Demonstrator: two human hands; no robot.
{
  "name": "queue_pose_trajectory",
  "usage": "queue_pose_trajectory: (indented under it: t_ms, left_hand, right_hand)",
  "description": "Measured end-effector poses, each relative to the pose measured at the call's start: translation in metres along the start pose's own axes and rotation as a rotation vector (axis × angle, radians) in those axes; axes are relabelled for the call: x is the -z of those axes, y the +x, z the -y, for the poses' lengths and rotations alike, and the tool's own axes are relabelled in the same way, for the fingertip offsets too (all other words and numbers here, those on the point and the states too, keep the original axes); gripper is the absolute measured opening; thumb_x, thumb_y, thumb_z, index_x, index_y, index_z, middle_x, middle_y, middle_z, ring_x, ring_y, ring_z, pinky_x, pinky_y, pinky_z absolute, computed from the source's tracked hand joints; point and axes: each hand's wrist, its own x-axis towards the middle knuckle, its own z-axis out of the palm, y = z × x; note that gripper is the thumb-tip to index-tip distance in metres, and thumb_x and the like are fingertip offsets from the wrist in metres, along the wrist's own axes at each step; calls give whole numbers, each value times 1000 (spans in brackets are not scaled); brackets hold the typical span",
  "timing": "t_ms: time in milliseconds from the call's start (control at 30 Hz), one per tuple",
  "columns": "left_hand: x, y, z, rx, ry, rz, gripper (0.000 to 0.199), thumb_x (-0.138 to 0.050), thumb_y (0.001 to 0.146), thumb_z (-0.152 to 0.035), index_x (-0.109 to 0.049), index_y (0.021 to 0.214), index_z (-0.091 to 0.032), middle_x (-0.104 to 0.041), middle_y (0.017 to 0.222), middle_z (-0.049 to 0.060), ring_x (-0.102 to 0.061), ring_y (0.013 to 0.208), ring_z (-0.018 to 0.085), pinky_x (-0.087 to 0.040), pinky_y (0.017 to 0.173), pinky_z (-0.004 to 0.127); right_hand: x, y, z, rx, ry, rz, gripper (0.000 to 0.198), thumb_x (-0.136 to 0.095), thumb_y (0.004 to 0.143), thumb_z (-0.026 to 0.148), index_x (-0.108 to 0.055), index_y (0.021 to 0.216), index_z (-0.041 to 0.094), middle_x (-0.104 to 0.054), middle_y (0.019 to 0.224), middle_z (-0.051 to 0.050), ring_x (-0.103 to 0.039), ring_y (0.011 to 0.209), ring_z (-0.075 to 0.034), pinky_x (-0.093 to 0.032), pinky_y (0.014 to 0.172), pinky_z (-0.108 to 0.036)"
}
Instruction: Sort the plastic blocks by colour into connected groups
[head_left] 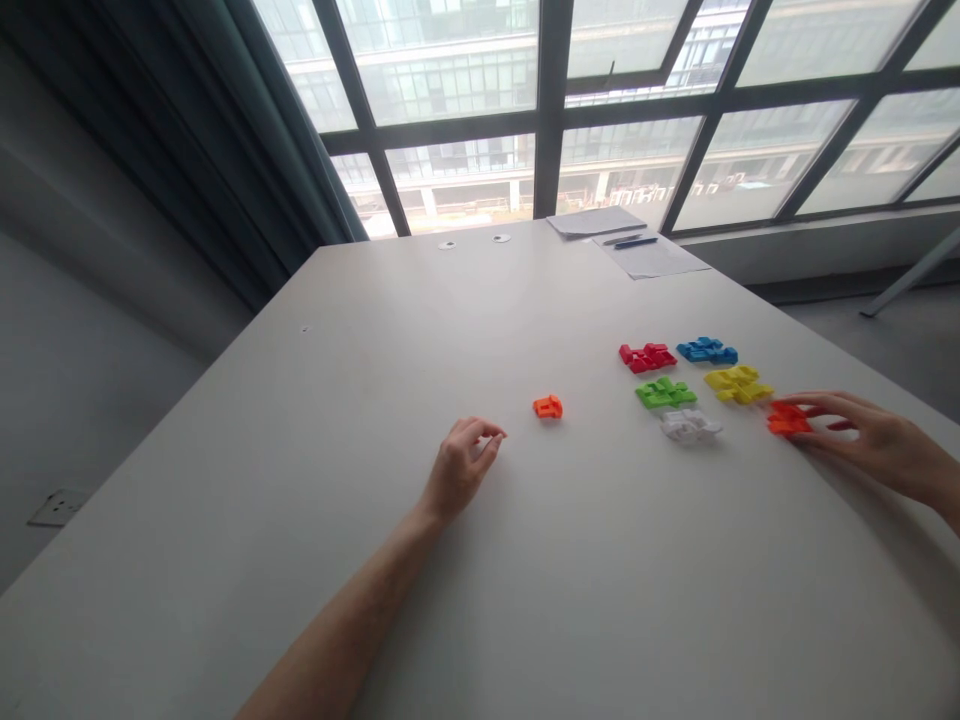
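My left hand (459, 468) rests on the white table (375, 330), fingers loosely curled with nothing in them, a short way left of a single small orange piece (548, 406). My right hand (862, 432) lies at the right side with its fingertips on a group of orange pieces (787, 418). Between the hands sit small heaps of plastic pieces sorted by colour: red (647, 356), blue (706, 350), green (665, 392), yellow (738, 384) and white (690, 425).
Sheets of paper (596, 221) and a pen (635, 241) on another sheet lie at the far edge by the window. Two small round discs (501, 238) sit near there. A curtain hangs at the back left; the table's right edge is close to my right hand.
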Motion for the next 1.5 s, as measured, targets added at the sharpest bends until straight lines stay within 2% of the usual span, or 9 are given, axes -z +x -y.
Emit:
queue_pose_trajectory:
  t_ms: [233, 400, 633, 867, 967, 1067, 1267, 1367, 1500]
  left_hand:
    - [0, 0, 0, 4, -4, -1, 14, -51, 91, -23, -64, 86, -20, -66, 89, 5, -58, 90, 18, -47, 78, 30]
    - [-1, 0, 0, -6, -7, 0, 14, -51, 91, -23, -63, 85, -20, -66, 89, 4, -58, 90, 18, -47, 79, 29]
    - [0, 0, 1, -1, -4, 2, 14, -51, 91, -23, -63, 86, -20, -65, 89, 4, -58, 90, 18, -47, 78, 29]
    - [-1, 0, 1, -2, -7, 4, 14, -51, 91, -22, -63, 85, -19, -65, 89, 4, -57, 90, 18, -46, 79, 29]
    - [-1, 0, 1, -3, -8, 10, 13, -51, 91, -22, -63, 85, -19, -65, 89, 4, -57, 91, 18, -45, 80, 29]
    - [-1, 0, 2, -1, -3, 8, 13, -51, 91, -22, -63, 85, -19, -65, 89, 4, -57, 91, 18, -45, 80, 29]
    - [-1, 0, 3, 4, 0, 9, 14, -51, 91, -22, -63, 86, -19, -65, 89, 4, -57, 91, 18, -45, 80, 29]
    - [-1, 0, 3, -1, 1, 3, 13, -51, 91, -22, -63, 85, -19, -66, 90, 4, -57, 91, 18, -44, 81, 29]
    - [-1, 0, 4, -7, 3, 4, 13, -52, 92, -22, -63, 86, -19, -66, 89, 3, -57, 90, 18, -44, 81, 29]
  right_hand:
    - [3, -8, 7, 17, -28, -51, 67, -56, 54, 88, -73, 79, 28, -66, 110, -12, -66, 88, -26, -57, 71, -38]
    - [8, -12, 9, -12, -52, -70, 69, -57, 50, 90, -73, 79, 30, -66, 110, -12, -65, 71, -22, -56, 62, -39]
    - [7, -11, 7, -10, -66, -75, 73, -53, 50, 92, -73, 81, 29, -66, 109, -11, -65, 72, -23, -55, 59, -39]
    - [7, -9, 10, 135, -180, -76, 60, -50, 71, 77, -69, 97, 27, -63, 113, -14, -63, 95, -28, -54, 80, -44]
    - [9, -3, 39, 287, -275, -77, 46, -46, 82, 63, -68, 102, 28, -62, 117, -12, -60, 105, -31, -47, 92, -52]
    - [-1, 5, 98, 429, -162, -40, 28, -49, 89, 44, -66, 103, 26, -60, 120, -10, -60, 107, -25, -49, 94, -43]
    - [-70, 20, 216, 674, 109, 269, 18, -48, 94, 28, -63, 102, 24, -64, 109, -8, -62, 101, -20, -52, 86, -34]
    - [-106, 31, 245, 688, 124, 268, 26, -51, 92, 25, -60, 117, 24, -60, 117, -9, -58, 107, -21, -50, 92, -37]
    - [-138, 49, 258, 585, 28, 205, 49, -66, 82, 26, -54, 129, 21, -56, 122, -13, -53, 114, -27, -47, 98, -44]
